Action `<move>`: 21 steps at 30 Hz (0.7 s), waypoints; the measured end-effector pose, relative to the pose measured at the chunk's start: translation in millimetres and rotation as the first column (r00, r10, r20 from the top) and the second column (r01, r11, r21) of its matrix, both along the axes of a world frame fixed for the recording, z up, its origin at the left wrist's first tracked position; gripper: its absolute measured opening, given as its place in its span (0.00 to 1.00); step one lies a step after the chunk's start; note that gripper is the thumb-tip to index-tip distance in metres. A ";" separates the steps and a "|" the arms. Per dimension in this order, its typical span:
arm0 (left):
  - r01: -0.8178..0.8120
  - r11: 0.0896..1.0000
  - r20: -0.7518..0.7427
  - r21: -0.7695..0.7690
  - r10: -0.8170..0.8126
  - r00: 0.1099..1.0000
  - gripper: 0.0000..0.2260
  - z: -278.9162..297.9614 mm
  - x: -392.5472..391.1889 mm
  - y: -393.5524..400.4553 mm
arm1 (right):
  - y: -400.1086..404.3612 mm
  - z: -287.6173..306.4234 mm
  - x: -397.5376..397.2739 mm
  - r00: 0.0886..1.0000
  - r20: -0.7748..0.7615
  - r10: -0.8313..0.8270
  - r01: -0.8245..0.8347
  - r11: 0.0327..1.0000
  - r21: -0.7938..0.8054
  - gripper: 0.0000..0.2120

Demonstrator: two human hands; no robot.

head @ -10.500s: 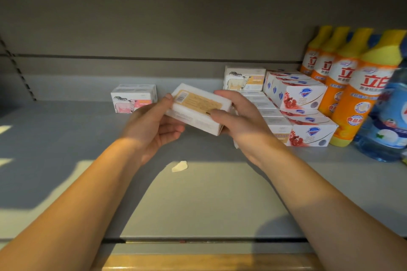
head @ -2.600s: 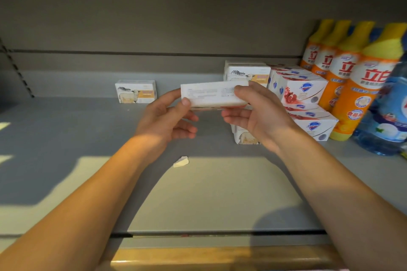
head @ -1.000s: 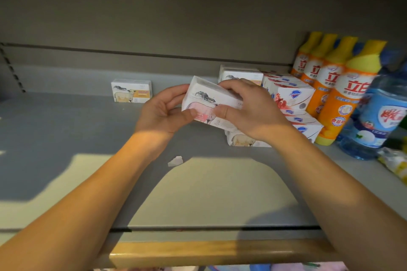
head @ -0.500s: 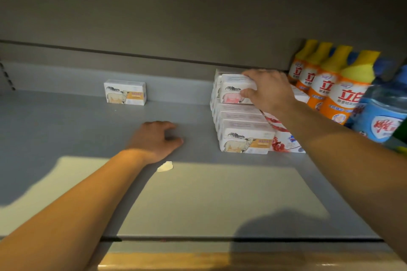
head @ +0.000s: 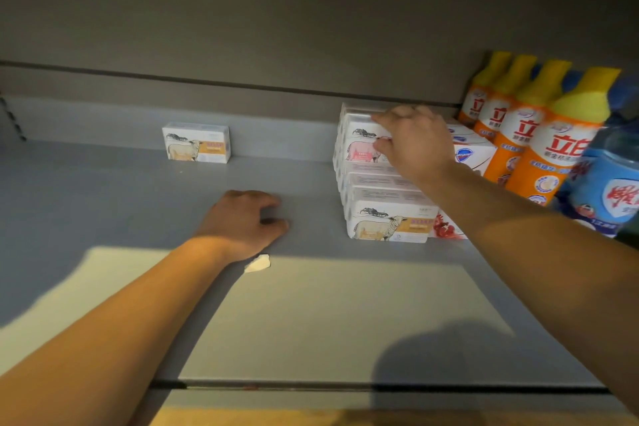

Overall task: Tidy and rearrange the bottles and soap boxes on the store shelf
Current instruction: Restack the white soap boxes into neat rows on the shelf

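Nearest you, on the bare shelf (head: 311,315), your left hand (head: 242,223) rests loosely curled, grasping nothing, beside a white scrap (head: 257,263). Farther back, your right hand (head: 411,142) has its grip clenched round the pink soap box (head: 361,150) atop the soap box row (head: 387,204). Release it crooked and it could slide off, or nudge the orange bottles (head: 539,135) behind. At the rear wall, one lone soap box (head: 196,142) stands well apart.

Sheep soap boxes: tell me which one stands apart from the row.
The lone sheep soap box against the back wall, left of the left hand. The others sit packed in the row under the right hand.
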State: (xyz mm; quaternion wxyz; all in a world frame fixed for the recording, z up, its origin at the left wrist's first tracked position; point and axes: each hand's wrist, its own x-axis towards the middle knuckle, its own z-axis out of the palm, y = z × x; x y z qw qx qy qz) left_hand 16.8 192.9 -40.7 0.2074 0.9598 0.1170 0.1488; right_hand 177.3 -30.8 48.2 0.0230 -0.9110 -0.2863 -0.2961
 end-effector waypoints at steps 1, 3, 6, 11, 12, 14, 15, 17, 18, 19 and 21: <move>0.001 1.000 0.005 -0.001 -0.001 1.000 0.20 -0.1 0.0 -0.2 | -0.2 -0.8 -0.8 1.000 0.003 0.006 -0.006 1.000 0.007 0.22; 0.000 1.000 0.010 -0.002 0.000 1.000 0.20 -0.1 -0.1 -0.4 | 1.2 -1.3 -2.1 1.000 0.009 0.011 -0.011 1.000 0.014 0.21; 0.001 1.000 0.012 -0.008 -0.001 1.000 0.19 0.3 0.3 0.7 | 4.3 0.0 -2.8 1.000 0.006 -0.008 0.008 1.000 0.011 0.21; 0.001 0.999 0.005 -0.039 -0.001 1.000 0.20 0.0 0.1 2.0 | 5.4 1.5 -6.3 0.999 0.001 -0.038 0.038 0.999 0.009 0.21; 0.000 0.999 0.004 -0.044 0.000 1.000 0.20 -0.2 0.1 2.4 | 5.9 1.8 -7.3 0.999 -0.002 -0.044 0.044 0.999 0.007 0.21; -0.002 0.998 0.006 -0.056 0.002 1.000 0.20 -0.1 -0.3 2.7 | 6.0 2.0 -9.0 0.998 -0.004 -0.062 0.062 0.998 0.003 0.21; -0.003 0.998 0.007 -0.062 0.003 1.000 0.19 0.0 -0.5 2.8 | 5.3 1.8 -9.4 0.997 -0.005 -0.071 0.071 0.997 0.004 0.21; -0.007 0.997 0.011 -0.082 0.008 1.000 0.17 0.1 -0.7 2.7 | 2.8 0.8 -9.9 0.997 -0.013 -0.079 0.079 0.997 0.013 0.20; -0.009 0.995 0.016 -0.100 0.010 1.000 0.15 0.1 -0.7 2.7 | 1.8 0.5 -10.0 0.997 -0.019 -0.075 0.075 0.997 0.018 0.21; -0.010 0.993 0.018 -0.116 0.012 1.000 0.13 0.5 -0.7 2.5 | 1.1 0.2 -10.0 0.997 -0.024 -0.070 0.071 0.997 0.020 0.21; -0.014 0.991 0.010 -0.135 0.015 1.000 0.15 1.7 -0.5 2.1 | 0.7 0.3 -10.0 0.998 -0.030 -0.063 0.064 0.998 0.021 0.21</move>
